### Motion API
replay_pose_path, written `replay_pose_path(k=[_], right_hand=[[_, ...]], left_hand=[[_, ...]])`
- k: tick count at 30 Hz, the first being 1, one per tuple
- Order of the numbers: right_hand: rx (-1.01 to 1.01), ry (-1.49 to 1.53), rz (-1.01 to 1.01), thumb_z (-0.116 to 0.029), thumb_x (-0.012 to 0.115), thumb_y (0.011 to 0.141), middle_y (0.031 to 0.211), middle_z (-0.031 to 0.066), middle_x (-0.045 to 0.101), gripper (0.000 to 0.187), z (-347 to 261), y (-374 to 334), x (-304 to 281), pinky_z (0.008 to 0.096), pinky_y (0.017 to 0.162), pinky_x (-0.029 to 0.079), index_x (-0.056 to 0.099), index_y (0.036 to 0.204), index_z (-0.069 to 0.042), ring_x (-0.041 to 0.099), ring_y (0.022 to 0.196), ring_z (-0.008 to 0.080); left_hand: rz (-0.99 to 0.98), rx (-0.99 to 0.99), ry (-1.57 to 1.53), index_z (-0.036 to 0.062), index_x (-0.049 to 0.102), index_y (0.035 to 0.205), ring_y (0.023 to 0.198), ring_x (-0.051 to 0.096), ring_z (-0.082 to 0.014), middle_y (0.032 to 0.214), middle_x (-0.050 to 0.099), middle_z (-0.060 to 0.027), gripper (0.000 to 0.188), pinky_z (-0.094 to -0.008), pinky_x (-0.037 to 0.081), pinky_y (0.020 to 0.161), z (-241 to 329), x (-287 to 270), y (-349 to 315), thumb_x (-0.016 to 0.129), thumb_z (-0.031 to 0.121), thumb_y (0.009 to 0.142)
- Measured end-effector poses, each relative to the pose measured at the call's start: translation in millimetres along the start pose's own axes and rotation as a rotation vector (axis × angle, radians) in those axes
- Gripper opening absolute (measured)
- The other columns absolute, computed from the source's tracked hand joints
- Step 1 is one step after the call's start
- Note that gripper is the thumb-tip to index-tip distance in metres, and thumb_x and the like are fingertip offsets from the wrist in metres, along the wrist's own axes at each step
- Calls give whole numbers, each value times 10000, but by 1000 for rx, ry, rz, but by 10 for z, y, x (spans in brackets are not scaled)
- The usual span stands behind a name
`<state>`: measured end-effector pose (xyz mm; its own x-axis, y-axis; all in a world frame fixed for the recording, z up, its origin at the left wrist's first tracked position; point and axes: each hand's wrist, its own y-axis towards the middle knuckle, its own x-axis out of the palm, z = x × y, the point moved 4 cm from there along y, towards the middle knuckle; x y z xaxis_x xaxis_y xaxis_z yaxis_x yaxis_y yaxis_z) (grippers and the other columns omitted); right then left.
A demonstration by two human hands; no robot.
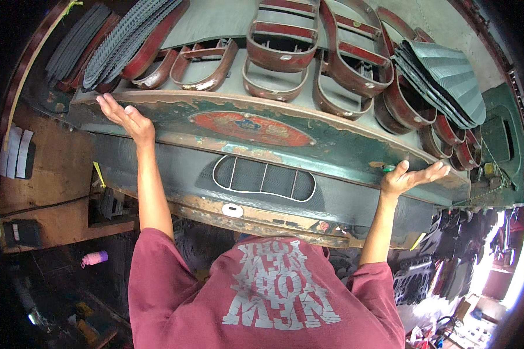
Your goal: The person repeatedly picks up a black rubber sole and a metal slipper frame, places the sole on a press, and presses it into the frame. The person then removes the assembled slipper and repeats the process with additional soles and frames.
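Observation:
Both my arms reach forward to a worn green press beam (174,113) with a red oval plate (250,128) on its front. At the beam's left end my left hand (131,120) lies against the face, fingers stretched toward the upper edge. My right hand (410,177) is at the right end, fingers extended sideways and thumb apart, near a small green knob (388,168). Neither hand holds anything. Below the beam, a sole-shaped metal cutting die (315,187) with crossbars rests on a dark textured sheet (174,168) between my arms.
Several red-brown cutting dies (282,55) crowd the shelf above the beam. Stacks of grey ribbed soles lie at its left (131,43) and right (448,81). A wooden board (52,198) stands at left, above a pink and purple bottle (95,258). Dark cut sheets (460,250) hang at right.

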<state>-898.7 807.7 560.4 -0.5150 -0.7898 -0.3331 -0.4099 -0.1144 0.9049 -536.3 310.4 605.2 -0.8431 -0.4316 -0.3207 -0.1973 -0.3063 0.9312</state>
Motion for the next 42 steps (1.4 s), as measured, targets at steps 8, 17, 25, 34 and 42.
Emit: replay_pose_path(k=[8,17,25,34,42], right_hand=[[-13,-15,-71,-595,385,1047,1682,300,76,847,65,-73,139,645,1239,81,170,1631,-20,64,1560,480],[-42,-9,-152,-537,373,1068,1693,275,34,798,-46,-6,16,632,1240,75,168,1631,-9,42,1571,449],[-53,-3,-188,-498,385,1071,1706,260,-18,782,-69,10,-7,652,1237,30,106,1653,-56,-26,1576,448],[-36,-72,-172,-524,397,1061,1678,305,70,808,-42,-54,-30,660,1231,86,168,1625,8,35,1561,478],[-101,-115,-58,-549,424,1068,1640,294,233,767,-118,31,-62,626,1221,215,330,1563,30,225,1524,458]], left_hand=[[-54,-71,143,-57,305,1545,1519,234,-448,1646,212,-288,637,-572,199,1219,-109,-108,-97,255,405,1110],[-84,-106,183,-12,380,1514,1505,291,-419,1616,322,-256,515,-534,209,1212,-146,-229,-148,332,270,1086],[-75,-194,209,-8,419,1461,1446,356,-422,1592,354,-248,464,-538,232,1192,-118,-195,-126,385,155,1028],[-130,-209,176,11,505,1393,1485,330,-377,1574,383,-209,414,-495,234,1227,-125,-278,-93,465,69,985],[-204,-330,228,54,576,1189,1308,469,-414,1384,502,-225,255,-533,357,1112,-122,-407,126,548,54,936]])
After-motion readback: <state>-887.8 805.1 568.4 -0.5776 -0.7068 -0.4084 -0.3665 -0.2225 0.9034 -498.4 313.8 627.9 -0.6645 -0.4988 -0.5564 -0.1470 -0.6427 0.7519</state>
